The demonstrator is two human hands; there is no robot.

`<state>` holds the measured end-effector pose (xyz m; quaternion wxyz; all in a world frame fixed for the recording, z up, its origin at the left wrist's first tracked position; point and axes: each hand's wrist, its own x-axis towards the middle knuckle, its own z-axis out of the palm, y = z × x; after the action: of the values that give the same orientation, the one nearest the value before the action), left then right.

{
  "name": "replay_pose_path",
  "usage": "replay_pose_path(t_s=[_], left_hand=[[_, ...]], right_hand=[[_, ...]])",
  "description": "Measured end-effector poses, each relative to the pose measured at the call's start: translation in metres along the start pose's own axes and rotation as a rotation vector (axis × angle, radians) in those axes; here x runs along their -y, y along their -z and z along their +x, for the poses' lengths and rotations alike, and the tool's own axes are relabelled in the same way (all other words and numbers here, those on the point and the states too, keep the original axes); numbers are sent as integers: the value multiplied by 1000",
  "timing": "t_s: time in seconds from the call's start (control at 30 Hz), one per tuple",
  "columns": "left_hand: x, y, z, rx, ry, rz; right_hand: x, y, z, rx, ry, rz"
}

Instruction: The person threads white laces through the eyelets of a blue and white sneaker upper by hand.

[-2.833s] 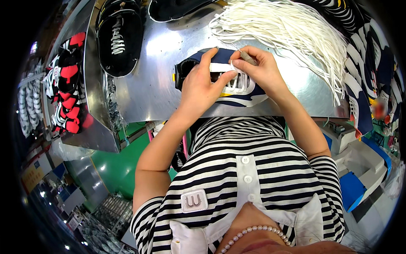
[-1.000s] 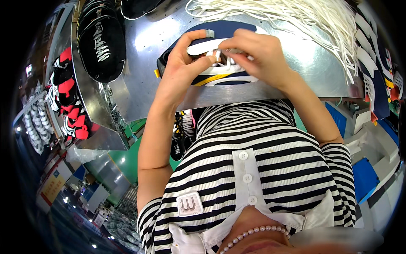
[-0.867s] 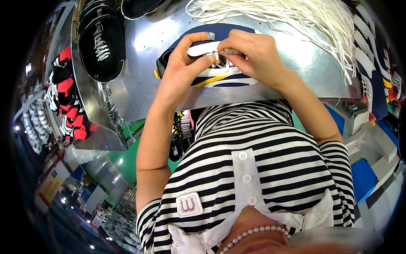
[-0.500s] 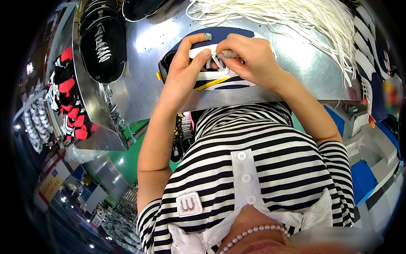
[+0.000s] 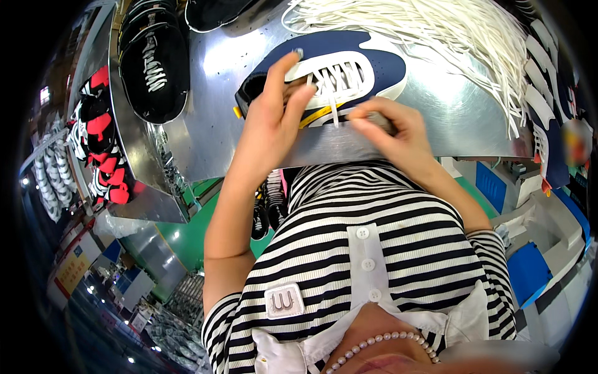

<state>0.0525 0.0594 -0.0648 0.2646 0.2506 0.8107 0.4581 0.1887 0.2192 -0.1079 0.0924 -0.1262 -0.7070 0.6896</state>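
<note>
A navy and white shoe upper (image 5: 389,65) lies on its sole side on the metal table, its toe pointing right. White lace (image 5: 339,78) criss-crosses its eyelets, and a loose lace end (image 5: 335,115) hangs over the near side across a yellow strip (image 5: 316,116). My left hand (image 5: 280,100) grips the upper at the tongue and opening; its index finger has a wrapped tip, and its other fingers are partly hidden inside. Just right of the lace end, my right hand (image 5: 389,128) is closed, thumb and index tips together, with a grey wrapping on a finger. Whether it pinches anything is unclear.
A big bundle of white laces (image 5: 436,37) covers the table's far right. Black laced uppers (image 5: 152,75) stack at the left. More navy and white uppers (image 5: 545,118) hang at the right edge. Red, black and white pieces (image 5: 99,137) sit beyond the table's left side.
My right hand has moved from the lacing toward me and slightly right, off the upper. The lace end now hangs over the near side. My left hand stays at the opening.
</note>
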Motion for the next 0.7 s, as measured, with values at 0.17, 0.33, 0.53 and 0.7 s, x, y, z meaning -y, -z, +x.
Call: replay_pose_path(t_s=[0.17, 0.33, 0.53, 0.7], left_hand=[[5, -10, -28, -96, -195, 220], [6, -12, -26, -145, -213, 317], [10, -10, -24, -119, -231, 225], [7, -15, -22, -135, -117, 336]], right_hand=[[11, -1, 2, -20, -259, -153], [2, -24, 12, -68, -198, -155], [8, -30, 23, -94, -112, 108], [-4, -37, 27, -150, -70, 93]])
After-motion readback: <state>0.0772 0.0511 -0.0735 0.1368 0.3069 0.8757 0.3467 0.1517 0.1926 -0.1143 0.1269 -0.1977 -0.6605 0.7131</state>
